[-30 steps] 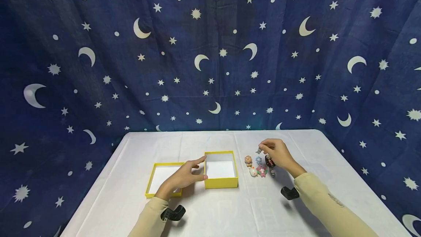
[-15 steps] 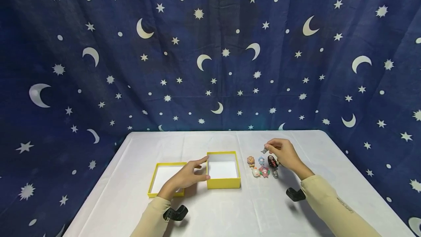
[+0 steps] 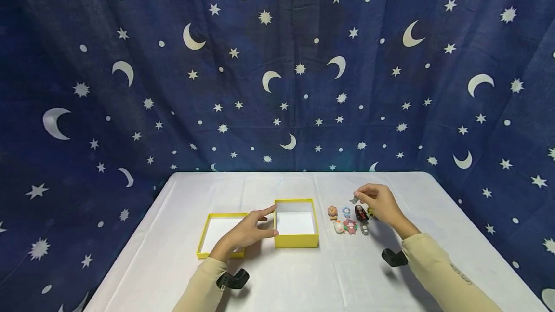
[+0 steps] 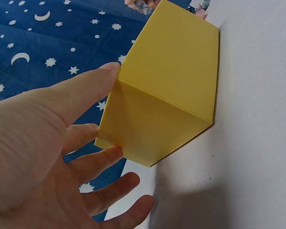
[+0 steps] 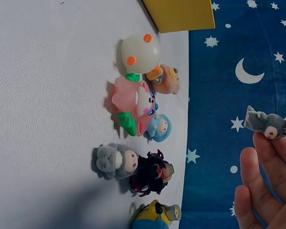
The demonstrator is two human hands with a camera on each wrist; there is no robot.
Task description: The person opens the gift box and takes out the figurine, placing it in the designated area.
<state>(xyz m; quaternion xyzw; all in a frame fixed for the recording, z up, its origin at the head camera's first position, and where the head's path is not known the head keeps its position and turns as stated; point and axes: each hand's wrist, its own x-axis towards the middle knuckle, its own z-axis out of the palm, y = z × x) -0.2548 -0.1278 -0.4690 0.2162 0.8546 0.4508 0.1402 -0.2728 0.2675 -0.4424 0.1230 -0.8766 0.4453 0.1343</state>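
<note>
My right hand point(image 3: 380, 204) pinches a small grey figurine with pointed ears point(image 5: 267, 125) between thumb and fingers, raised above a group of toy figurines. Beneath it, in the right wrist view, are a black-and-red figurine point(image 5: 152, 174), a grey fuzzy one point(image 5: 115, 161) and a yellow-and-blue one with a goggle eye point(image 5: 157, 213). My left hand point(image 3: 246, 231) rests against the left side of an open yellow box point(image 3: 297, 241), white inside. Its thumb lies at the box's near corner and the other fingers are spread along the side, as the left wrist view shows.
Left of the box, partly behind my left hand, lies a shallow yellow-rimmed lid point(image 3: 218, 227). More figurines stand right of the box: an orange one point(image 3: 332, 213), a light blue one point(image 3: 346, 212), a white round one point(image 3: 339, 227) and a pink one point(image 3: 350, 227). A starry curtain point(image 3: 243, 85) hangs behind.
The right hand has shifted a little to the right with the grey figurine, and the yellow figurine now shows beside it. My left hand stays at the box. The head view has turned slightly left.
</note>
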